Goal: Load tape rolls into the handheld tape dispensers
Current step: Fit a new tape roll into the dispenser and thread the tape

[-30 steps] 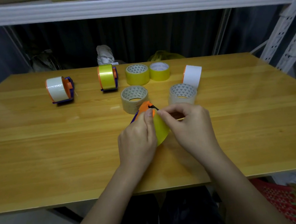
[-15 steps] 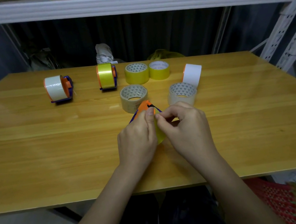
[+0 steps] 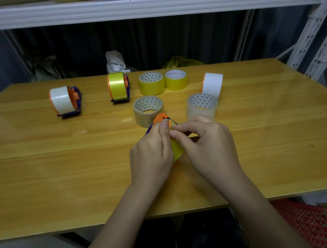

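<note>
A person is holding an orange-and-blue tape dispenser just above the middle of a wooden counter, its orange nose pointing away toward the far edge and its long axis running near to far, tilted slightly left. A yellow tape roll is sitting in the dispenser on edge, its curved face showing between the two hands. The left hand is wrapping round the dispenser's left side with fingers curled, the thumb lying up along the top near the orange nose. The right hand is coming in from the right with fingers bent, its index finger and thumb meeting the left thumb at the top of the roll, apparently pinching the tape's end, though the tape itself is too small to make out there. Both forearms are reaching in from the near edge and converging at the centre. Just beyond the hands, a tan roll and a clear roll are lying flat. Farther back, two yellow rolls are lying flat side by side, touching, and a white roll is standing on edge to their right. At far left, a loaded dispenser with white tape is resting on the counter, and a loaded dispenser with yellow tape is standing to its right.
</note>
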Demonstrator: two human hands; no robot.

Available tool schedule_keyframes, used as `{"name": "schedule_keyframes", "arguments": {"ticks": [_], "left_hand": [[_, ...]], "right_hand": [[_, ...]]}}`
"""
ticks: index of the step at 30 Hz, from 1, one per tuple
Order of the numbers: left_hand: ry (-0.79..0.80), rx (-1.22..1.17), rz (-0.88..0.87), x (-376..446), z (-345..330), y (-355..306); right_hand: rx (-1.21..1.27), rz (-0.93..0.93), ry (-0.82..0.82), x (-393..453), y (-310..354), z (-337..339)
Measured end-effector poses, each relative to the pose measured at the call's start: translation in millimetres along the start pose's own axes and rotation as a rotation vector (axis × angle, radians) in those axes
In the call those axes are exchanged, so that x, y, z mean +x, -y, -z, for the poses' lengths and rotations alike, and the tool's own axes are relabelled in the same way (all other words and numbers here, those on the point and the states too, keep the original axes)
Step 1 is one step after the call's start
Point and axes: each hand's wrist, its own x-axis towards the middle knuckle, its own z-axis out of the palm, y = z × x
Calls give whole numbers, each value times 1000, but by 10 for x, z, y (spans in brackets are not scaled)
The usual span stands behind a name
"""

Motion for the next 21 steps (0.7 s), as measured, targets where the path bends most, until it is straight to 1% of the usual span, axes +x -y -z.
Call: {"name": "schedule_keyframes", "arguments": {"ticks": [3,8,16,19,21], "left_hand": [[15,1,8,-17,15,-10],[75,-90,69,-27,33,-32],[113,-190,114,-27,78,-74],[113,-210,127,-35,86,-80],[122,-242,142,-38,86,-67]], "right_hand": [[-65,40,3,17,36,22],[-173,114,31,51,73,34],[-301,214,-34,32,65,-25],[-300,229,-51,44,36,-50],[-249,217,-39,51,2,-76]]}}
